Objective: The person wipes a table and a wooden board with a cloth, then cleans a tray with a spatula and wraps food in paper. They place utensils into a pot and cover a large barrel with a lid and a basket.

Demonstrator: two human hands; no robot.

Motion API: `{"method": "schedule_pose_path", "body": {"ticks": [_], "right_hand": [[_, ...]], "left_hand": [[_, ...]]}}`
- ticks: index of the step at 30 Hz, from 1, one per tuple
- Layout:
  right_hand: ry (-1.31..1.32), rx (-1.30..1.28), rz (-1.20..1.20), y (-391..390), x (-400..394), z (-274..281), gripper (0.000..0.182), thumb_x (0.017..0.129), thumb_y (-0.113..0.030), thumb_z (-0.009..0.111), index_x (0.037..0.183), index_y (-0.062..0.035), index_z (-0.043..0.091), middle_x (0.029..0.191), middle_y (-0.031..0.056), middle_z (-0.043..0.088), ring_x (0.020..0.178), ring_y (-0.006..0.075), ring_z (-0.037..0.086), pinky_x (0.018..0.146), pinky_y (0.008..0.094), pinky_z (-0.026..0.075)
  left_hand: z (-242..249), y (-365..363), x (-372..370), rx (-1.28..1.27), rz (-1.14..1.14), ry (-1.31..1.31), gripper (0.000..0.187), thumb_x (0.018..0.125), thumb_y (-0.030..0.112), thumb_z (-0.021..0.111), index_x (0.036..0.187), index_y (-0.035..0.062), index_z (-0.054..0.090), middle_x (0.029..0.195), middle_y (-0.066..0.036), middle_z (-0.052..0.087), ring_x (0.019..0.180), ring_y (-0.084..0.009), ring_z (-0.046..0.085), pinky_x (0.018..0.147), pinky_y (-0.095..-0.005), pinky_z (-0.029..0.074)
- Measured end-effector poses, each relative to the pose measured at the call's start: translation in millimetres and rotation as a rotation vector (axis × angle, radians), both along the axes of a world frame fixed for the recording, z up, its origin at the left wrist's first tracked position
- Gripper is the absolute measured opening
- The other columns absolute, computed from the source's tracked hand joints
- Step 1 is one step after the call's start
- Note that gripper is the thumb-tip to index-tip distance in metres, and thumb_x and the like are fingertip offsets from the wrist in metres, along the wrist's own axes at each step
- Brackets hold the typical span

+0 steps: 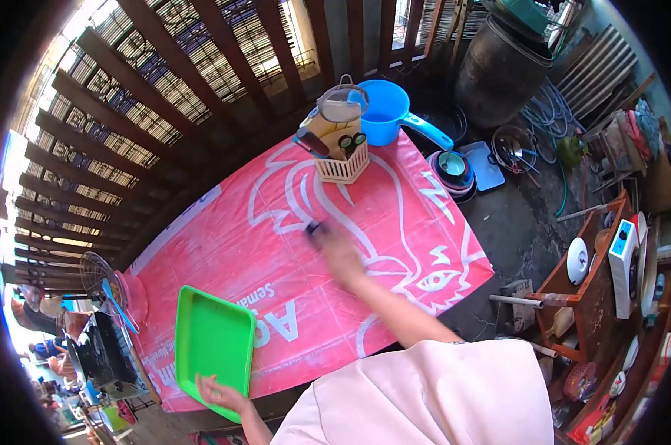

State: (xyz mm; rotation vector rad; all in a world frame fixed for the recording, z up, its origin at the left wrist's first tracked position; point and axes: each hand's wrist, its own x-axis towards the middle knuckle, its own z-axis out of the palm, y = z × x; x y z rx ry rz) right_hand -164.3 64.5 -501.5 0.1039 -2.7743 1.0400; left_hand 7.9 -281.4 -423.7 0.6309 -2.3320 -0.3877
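My right hand point(341, 258), blurred by motion, reaches over the middle of the pink printed table cover point(224, 245). At its fingertips is a small dark thing point(313, 228), too smeared to name. At the lower left, my left hand point(220, 393) overlaps the near edge of a bright green rectangular tray point(215, 341), its fingers loosely bent and apart. Beyond my right hand stands a cream slatted utensil basket point(343, 169) with scissors point(352, 142), a dark-handled tool and flat boards in it.
A blue long-handled dipper point(384, 111) stands at the table's far corner. A pink container point(131, 297) with a wire strainer point(94, 273) is on the left. Wooden slats point(165, 81) line the far side. On the right are stacked bowls point(452, 169) and a wooden rack point(591, 289).
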Motion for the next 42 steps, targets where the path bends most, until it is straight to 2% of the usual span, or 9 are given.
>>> {"method": "schedule_pose_path", "body": {"ticks": [4,13,20,26,29,31,35,39,42], "right_hand": [[-0.153,-0.689,0.276,-18.6,34.3,1.5,0.034,0.072,0.002,0.051,0.104,-0.0080,0.057,0.110,0.0165,0.053,0.102,0.0307,0.050,0.086,0.0349,0.040],[0.235,0.252,-0.545,160.7,-47.1,-11.3,0.036,0.079,-0.018,0.048,0.108,0.0026,0.049,0.108,0.0265,0.047,0.105,0.0403,0.041,0.092,0.0449,0.031],[-0.138,-0.209,0.438,-34.4,51.1,-21.2,0.030,0.079,-0.009,0.046,0.107,-0.0078,0.054,0.115,0.0197,0.046,0.102,0.0342,0.048,0.088,0.0373,0.039],[-0.412,-0.790,-0.224,76.2,91.7,36.8,0.018,0.078,-0.015,0.052,0.087,-0.0056,0.063,0.074,0.0150,0.061,0.070,0.0193,0.062,0.059,0.0307,0.048],[0.037,-0.147,-0.631,152.5,50.8,81.0,0.014,0.080,-0.007,0.046,0.089,-0.0021,0.055,0.066,0.0143,0.055,0.063,0.0288,0.057,0.054,0.0406,0.041],[0.285,-0.083,-0.577,196.1,12.7,86.8,0.031,0.068,0.002,0.048,0.098,-0.0026,0.049,0.110,0.0179,0.042,0.099,0.0333,0.044,0.081,0.0398,0.038],[0.317,0.321,-0.617,245.9,-64.0,91.8,0.055,0.064,-0.028,0.066,0.111,-0.0066,0.048,0.114,0.0146,0.046,0.103,0.0338,0.043,0.089,0.0402,0.034],[-0.286,-0.029,-0.388,273.0,-109.1,108.7,0.080,0.054,-0.052,0.069,0.115,-0.0051,0.048,0.105,0.0201,0.055,0.096,0.0332,0.055,0.081,0.0391,0.043],[-0.569,-0.514,-0.138,276.3,-118.5,108.2,0.061,0.061,-0.033,0.071,0.108,0.0000,0.053,0.095,0.0143,0.060,0.083,0.0255,0.059,0.073,0.0332,0.046]], "left_hand": [[19.0,76.3,-95.5,0.452,-0.357,-0.025,0.030,0.092,0.020,0.032,0.089,-0.0030,0.051,0.095,-0.010,0.055,0.075,-0.0138,0.048,0.073,-0.0285,0.040],[48.7,199.3,-289.2,0.759,-1.038,-0.131,0.032,0.085,0.017,0.051,0.112,0.0013,0.047,0.109,-0.009,0.051,0.100,-0.0175,0.049,0.086,-0.0283,0.038],[84.6,286.1,-386.8,0.844,-1.199,-0.396,0.033,0.085,0.022,0.053,0.110,0.0009,0.052,0.103,-0.008,0.057,0.097,-0.0128,0.051,0.085,-0.0242,0.038],[107.7,302.2,-343.2,0.968,-1.159,0.114,0.030,0.087,0.025,0.048,0.076,-0.0011,0.058,0.074,-0.004,0.057,0.069,-0.0085,0.049,0.063,-0.0217,0.039],[94.6,305.3,-301.8,1.011,-1.019,0.231,0.027,0.088,0.023,0.046,0.072,0.0017,0.052,0.066,0.000,0.047,0.063,-0.0079,0.042,0.061,-0.0221,0.036],[71.1,314.4,-276.7,1.037,-0.980,0.319,0.016,0.087,0.017,0.047,0.082,0.0019,0.051,0.074,-0.001,0.048,0.066,-0.0083,0.042,0.062,-0.0227,0.036],[43.2,319.3,-216.6,1.094,-0.989,0.085,0.010,0.086,0.011,0.048,0.089,0.0022,0.049,0.079,-0.002,0.047,0.072,-0.0086,0.045,0.066,-0.0225,0.038],[10.5,324.8,-166.9,1.032,-0.959,-0.083,0.009,0.085,0.009,0.048,0.091,0.0027,0.048,0.080,-0.001,0.047,0.072,-0.0083,0.046,0.066,-0.0218,0.038],[-10.1,336.4,-127.4,0.993,-0.890,-0.091,0.009,0.086,0.012,0.047,0.091,0.0041,0.048,0.079,0.000,0.046,0.071,-0.0071,0.044,0.065,-0.0209,0.037]]}}
